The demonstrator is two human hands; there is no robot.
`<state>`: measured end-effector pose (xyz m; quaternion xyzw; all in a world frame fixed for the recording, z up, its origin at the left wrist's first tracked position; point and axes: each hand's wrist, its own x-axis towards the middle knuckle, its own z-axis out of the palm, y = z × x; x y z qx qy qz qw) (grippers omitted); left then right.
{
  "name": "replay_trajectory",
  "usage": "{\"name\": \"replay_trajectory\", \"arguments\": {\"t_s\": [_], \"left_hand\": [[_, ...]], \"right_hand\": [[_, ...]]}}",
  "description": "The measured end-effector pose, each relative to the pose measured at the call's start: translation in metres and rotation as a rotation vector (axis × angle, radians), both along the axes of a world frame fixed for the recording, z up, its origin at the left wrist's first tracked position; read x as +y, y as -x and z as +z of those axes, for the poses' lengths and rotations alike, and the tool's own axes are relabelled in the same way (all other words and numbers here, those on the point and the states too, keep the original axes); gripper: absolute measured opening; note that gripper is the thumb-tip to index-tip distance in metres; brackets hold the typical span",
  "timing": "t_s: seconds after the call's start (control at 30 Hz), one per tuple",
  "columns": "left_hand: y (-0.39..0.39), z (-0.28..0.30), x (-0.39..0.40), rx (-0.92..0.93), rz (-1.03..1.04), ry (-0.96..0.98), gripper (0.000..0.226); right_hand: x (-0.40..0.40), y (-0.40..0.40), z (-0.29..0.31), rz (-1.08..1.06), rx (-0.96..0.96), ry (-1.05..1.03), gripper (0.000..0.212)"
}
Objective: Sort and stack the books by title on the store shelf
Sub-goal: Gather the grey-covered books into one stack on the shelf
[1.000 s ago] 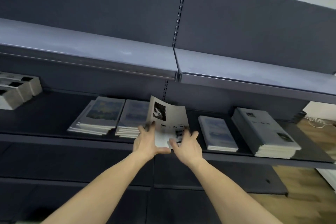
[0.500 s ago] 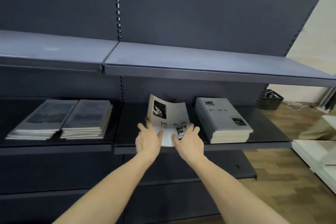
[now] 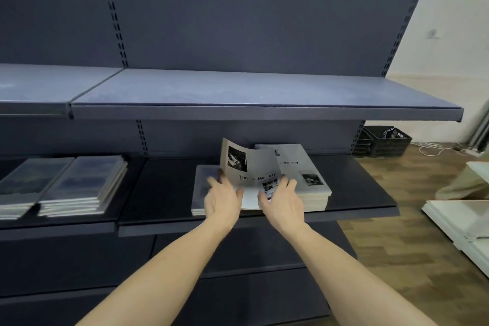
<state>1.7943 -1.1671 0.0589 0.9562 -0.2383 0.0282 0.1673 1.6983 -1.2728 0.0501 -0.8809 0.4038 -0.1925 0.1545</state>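
A thin grey book (image 3: 251,164) with "Time & Memory" on its cover is bent upward in both hands above the dark middle shelf (image 3: 164,193). My left hand (image 3: 222,200) grips its lower left edge. My right hand (image 3: 281,202) grips its lower right edge. Just behind and to the right lies a tall stack of the same grey title (image 3: 312,193), and the held book overlaps that stack's left side. A low stack of blue-covered books (image 3: 201,188) lies under my left hand, partly hidden.
Two stacks of blue-covered books (image 3: 87,182) (image 3: 21,188) lie on the shelf's left section. The upper shelf (image 3: 238,92) overhangs the books. Black crates (image 3: 386,140) and a cable sit on the wooden floor at right, with white panels (image 3: 460,219) nearer.
Both hands have carried the bent grey book to the right along the shelf. It now overlaps the grey stack, and the low blue stack lies on its left.
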Motion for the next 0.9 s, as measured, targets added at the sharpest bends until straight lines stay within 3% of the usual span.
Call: {"name": "replay_trajectory", "arguments": {"t_s": [0.27, 0.43, 0.63, 0.77, 0.9], "left_hand": [[-0.014, -0.010, -0.065, 0.014, -0.081, -0.023, 0.075], [-0.008, -0.013, -0.109, 0.155, -0.138, 0.054, 0.070], [0.005, -0.012, -0.129, 0.175, -0.215, 0.091, 0.056], [0.008, -0.012, -0.137, 0.191, -0.228, 0.074, 0.061], [0.009, -0.020, -0.138, 0.232, -0.235, 0.054, 0.081]], "right_hand": [[-0.051, 0.003, 0.000, -0.050, -0.014, 0.007, 0.055], [-0.092, 0.017, 0.004, -0.090, 0.055, 0.062, 0.055], [-0.124, 0.026, -0.003, -0.082, 0.132, 0.071, 0.050], [-0.142, 0.027, -0.010, -0.026, 0.150, 0.123, 0.044], [-0.160, 0.029, -0.014, 0.020, 0.151, 0.144, 0.043]]}}
